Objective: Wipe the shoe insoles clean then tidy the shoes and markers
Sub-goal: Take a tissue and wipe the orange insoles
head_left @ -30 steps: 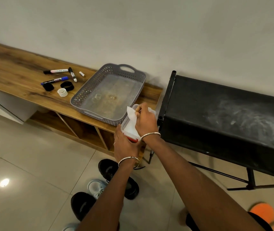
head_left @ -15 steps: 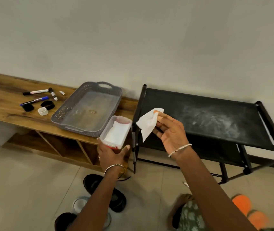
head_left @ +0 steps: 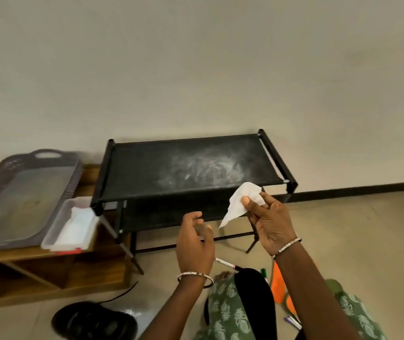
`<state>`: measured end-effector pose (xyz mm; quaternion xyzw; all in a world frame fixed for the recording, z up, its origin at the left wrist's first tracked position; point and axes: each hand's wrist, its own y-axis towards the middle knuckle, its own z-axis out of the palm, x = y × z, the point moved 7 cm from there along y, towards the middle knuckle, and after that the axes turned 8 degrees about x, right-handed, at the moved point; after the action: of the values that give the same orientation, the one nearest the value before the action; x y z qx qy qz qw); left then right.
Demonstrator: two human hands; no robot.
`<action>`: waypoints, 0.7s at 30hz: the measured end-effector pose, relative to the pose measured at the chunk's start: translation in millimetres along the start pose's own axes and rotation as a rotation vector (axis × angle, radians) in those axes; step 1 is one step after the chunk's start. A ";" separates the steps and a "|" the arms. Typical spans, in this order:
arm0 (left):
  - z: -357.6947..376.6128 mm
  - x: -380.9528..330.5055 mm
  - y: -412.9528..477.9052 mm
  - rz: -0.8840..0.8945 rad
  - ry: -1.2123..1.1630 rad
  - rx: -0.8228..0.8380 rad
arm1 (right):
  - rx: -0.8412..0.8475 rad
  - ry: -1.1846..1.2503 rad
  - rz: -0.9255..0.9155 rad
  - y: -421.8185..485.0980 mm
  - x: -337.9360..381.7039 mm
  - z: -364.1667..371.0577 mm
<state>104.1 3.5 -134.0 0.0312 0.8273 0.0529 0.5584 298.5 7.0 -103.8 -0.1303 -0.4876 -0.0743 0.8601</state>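
Observation:
My right hand [head_left: 267, 219] pinches a white wipe [head_left: 239, 203] in front of the black shoe rack [head_left: 147, 165]. My left hand [head_left: 194, 241] hovers just left of it with loosely curled fingers, holding nothing. The open wipe box [head_left: 73, 224] sits on the wooden bench's edge. A black shoe [head_left: 93, 320] lies on the floor at bottom left. A black insole [head_left: 254, 303] rests on my lap. Markers lie on the floor: one with a red band [head_left: 225, 263], a green one [head_left: 264, 273], another at lower right [head_left: 293, 321]. Orange footwear [head_left: 278, 283] is partly hidden by my right arm.
A grey plastic basket [head_left: 24, 192] stands on the wooden bench [head_left: 36, 256] at left. The rack's top shelf carries a white dusty smear [head_left: 203, 168]. A black cord [head_left: 122, 294] trails on the tiled floor. The wall runs behind everything.
My left hand let go of the wipe box, which now rests on the bench, and moved right toward the wipe. The view swung right; the bench markers left the frame.

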 end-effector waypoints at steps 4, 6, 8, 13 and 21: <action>97.9 -23.8 1.0 -0.240 -0.370 0.470 | -0.125 -0.021 -0.011 -6.7 21.1 -70.4; 147.0 -35.5 -4.4 -0.362 -0.474 0.656 | -0.179 -0.029 -0.017 -8.7 27.8 -105.4; 185.2 -43.5 -6.6 -0.425 -0.531 0.746 | -0.220 -0.026 -0.015 -9.7 29.6 -136.2; 267.5 -49.3 -5.0 -0.493 -0.521 0.842 | -0.357 -0.212 -0.087 1.9 37.9 -207.7; 366.5 -17.0 12.2 -0.703 -0.508 0.741 | -0.383 -0.693 -0.071 28.8 47.0 -287.5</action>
<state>450.2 33.0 -252.7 -0.0406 0.5908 -0.4389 0.6758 565.6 -50.7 -208.9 -0.2888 -0.7303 -0.1454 0.6017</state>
